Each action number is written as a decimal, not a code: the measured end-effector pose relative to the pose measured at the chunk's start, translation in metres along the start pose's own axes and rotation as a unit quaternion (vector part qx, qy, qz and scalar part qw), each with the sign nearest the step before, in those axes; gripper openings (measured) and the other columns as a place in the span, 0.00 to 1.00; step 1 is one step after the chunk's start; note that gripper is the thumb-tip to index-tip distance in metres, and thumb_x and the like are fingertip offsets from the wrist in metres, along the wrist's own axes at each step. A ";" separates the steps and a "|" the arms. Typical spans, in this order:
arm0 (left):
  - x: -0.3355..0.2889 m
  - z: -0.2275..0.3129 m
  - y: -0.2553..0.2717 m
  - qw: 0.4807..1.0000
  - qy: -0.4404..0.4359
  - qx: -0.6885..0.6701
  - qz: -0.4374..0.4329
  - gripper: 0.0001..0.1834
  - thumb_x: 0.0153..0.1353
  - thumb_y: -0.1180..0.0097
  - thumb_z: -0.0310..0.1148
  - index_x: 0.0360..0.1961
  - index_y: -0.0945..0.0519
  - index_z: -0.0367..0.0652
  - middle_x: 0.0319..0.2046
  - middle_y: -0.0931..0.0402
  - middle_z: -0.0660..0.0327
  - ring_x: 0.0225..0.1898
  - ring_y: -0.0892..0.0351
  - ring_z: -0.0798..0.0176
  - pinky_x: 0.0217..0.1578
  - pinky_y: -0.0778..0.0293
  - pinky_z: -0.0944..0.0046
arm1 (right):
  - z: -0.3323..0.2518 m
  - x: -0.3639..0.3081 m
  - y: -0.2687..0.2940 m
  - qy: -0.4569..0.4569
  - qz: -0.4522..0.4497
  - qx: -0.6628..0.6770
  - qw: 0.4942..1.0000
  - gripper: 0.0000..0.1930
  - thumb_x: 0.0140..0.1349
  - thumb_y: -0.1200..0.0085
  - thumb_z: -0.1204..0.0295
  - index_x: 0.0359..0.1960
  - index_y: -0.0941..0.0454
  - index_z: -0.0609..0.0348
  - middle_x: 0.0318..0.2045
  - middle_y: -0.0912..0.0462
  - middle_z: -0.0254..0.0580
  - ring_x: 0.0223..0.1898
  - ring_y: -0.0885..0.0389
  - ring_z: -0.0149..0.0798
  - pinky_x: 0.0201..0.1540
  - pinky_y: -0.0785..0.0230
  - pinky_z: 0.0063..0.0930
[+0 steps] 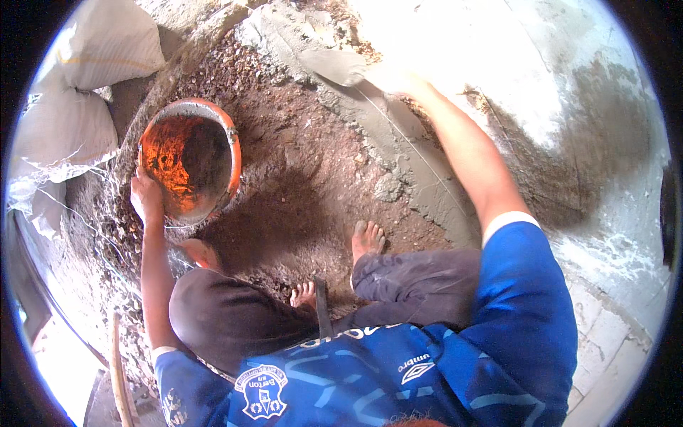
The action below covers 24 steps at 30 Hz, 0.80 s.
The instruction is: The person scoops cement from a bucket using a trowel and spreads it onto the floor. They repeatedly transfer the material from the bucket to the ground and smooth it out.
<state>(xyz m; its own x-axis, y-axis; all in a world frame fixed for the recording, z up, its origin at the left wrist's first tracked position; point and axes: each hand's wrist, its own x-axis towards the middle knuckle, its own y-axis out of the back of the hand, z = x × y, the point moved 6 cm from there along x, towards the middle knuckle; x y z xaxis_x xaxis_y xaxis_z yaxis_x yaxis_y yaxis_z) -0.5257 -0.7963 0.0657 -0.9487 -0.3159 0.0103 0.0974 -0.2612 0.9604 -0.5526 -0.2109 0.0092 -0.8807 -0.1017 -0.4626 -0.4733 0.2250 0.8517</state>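
My left hand [147, 198] is closed on the near left rim of an orange bucket [235, 167]. The bucket tilts so its inside shows, with grey mortar smeared round the inner wall. My right hand [393, 77] reaches far forward, washed out by bright light, and is closed on a trowel; its handle is hidden in the grip. The trowel's grey blade [331, 66] lies flat over a strip of wet mortar [427, 186]. A thin taut string [398, 128] runs along that strip.
White filled sacks [110, 50] stand at the far left, with loose wires below them. Brown gravelly soil [299, 142] lies before my bare feet [367, 238]. A wooden stick [119, 370] leans at lower left. A pale wall [605, 142] rises on the right.
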 end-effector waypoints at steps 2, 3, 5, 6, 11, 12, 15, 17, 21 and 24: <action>0.003 -0.017 -0.004 1.000 -0.012 0.024 0.004 0.29 0.68 0.66 0.51 0.36 0.24 0.34 0.36 0.25 0.36 0.40 0.25 0.34 0.42 0.33 0.41 | -0.018 -0.002 0.010 -0.107 -0.076 0.070 0.989 0.20 0.62 0.51 0.51 0.26 0.27 0.56 0.17 0.31 0.30 0.14 0.37 0.29 0.16 0.40 0.27; 0.005 -0.020 -0.010 0.999 -0.020 0.031 0.003 0.28 0.68 0.66 0.51 0.37 0.24 0.35 0.36 0.25 0.37 0.40 0.25 0.34 0.42 0.33 0.41 | -0.005 0.000 0.009 -0.137 -0.051 0.124 0.981 0.18 0.63 0.51 0.53 0.29 0.26 0.56 0.19 0.28 0.33 0.16 0.33 0.29 0.17 0.39 0.27; -0.002 0.002 -0.006 0.999 -0.027 0.028 -0.007 0.27 0.68 0.67 0.50 0.38 0.24 0.36 0.36 0.25 0.37 0.40 0.25 0.34 0.41 0.33 0.40 | 0.025 0.011 -0.001 -0.189 -0.002 0.233 0.954 0.16 0.63 0.53 0.56 0.34 0.22 0.56 0.22 0.22 0.39 0.21 0.26 0.29 0.19 0.35 0.28; -0.002 0.005 -0.001 0.999 -0.024 0.029 -0.006 0.27 0.68 0.67 0.50 0.38 0.24 0.37 0.36 0.25 0.37 0.40 0.25 0.34 0.41 0.33 0.40 | 0.028 0.013 0.000 -0.206 0.019 0.293 0.933 0.16 0.63 0.53 0.57 0.34 0.22 0.56 0.23 0.22 0.40 0.21 0.26 0.28 0.20 0.35 0.27; 0.000 -0.011 -0.001 0.999 -0.007 -0.010 0.033 0.27 0.68 0.64 0.48 0.31 0.24 0.33 0.31 0.24 0.37 0.36 0.25 0.33 0.39 0.31 0.40 | -0.018 0.007 0.024 -0.105 0.088 0.585 0.799 0.14 0.64 0.53 0.58 0.37 0.22 0.56 0.26 0.21 0.41 0.24 0.24 0.27 0.22 0.35 0.25; -0.005 0.000 0.003 0.999 -0.019 -0.014 0.037 0.27 0.68 0.64 0.48 0.31 0.24 0.32 0.31 0.24 0.37 0.36 0.25 0.32 0.39 0.31 0.40 | -0.034 0.015 0.031 -0.073 0.091 0.617 0.779 0.14 0.64 0.53 0.59 0.37 0.22 0.56 0.26 0.20 0.41 0.24 0.24 0.27 0.23 0.35 0.25; -0.002 -0.007 0.001 0.999 0.002 -0.024 0.034 0.27 0.68 0.66 0.49 0.33 0.24 0.33 0.31 0.24 0.37 0.37 0.25 0.32 0.40 0.32 0.40 | -0.083 0.030 0.034 -0.079 0.050 0.587 0.804 0.13 0.63 0.52 0.60 0.39 0.23 0.55 0.28 0.21 0.40 0.25 0.26 0.26 0.24 0.36 0.23; 0.000 -0.015 -0.006 1.000 0.004 -0.011 0.015 0.26 0.69 0.66 0.48 0.40 0.24 0.34 0.36 0.25 0.37 0.41 0.26 0.33 0.42 0.32 0.41 | -0.112 0.046 0.027 -0.121 -0.003 0.532 0.838 0.13 0.62 0.50 0.60 0.40 0.24 0.54 0.27 0.23 0.37 0.24 0.30 0.26 0.24 0.38 0.20; -0.001 -0.004 -0.003 0.999 0.036 -0.029 0.017 0.26 0.68 0.65 0.48 0.37 0.24 0.34 0.34 0.24 0.36 0.38 0.25 0.33 0.40 0.32 0.40 | -0.097 0.103 -0.020 -0.136 -0.074 0.355 0.922 0.14 0.58 0.45 0.55 0.31 0.25 0.52 0.18 0.31 0.29 0.17 0.36 0.27 0.19 0.43 0.20; -0.002 -0.011 -0.003 0.999 0.015 -0.024 0.037 0.27 0.68 0.65 0.49 0.33 0.25 0.33 0.32 0.24 0.35 0.36 0.25 0.31 0.40 0.32 0.40 | -0.090 0.111 0.002 -0.143 -0.019 0.358 0.923 0.13 0.58 0.46 0.56 0.30 0.25 0.52 0.17 0.31 0.30 0.18 0.36 0.28 0.19 0.43 0.20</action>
<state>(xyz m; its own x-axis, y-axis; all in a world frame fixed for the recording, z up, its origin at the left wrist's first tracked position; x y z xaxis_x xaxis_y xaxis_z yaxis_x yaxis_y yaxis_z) -0.5205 -0.8051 0.0596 -0.9294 -0.3622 0.0711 0.1812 -0.2798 0.9428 -0.6527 -0.3092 -0.0186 -0.7754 0.1139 -0.6212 -0.2806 0.8191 0.5004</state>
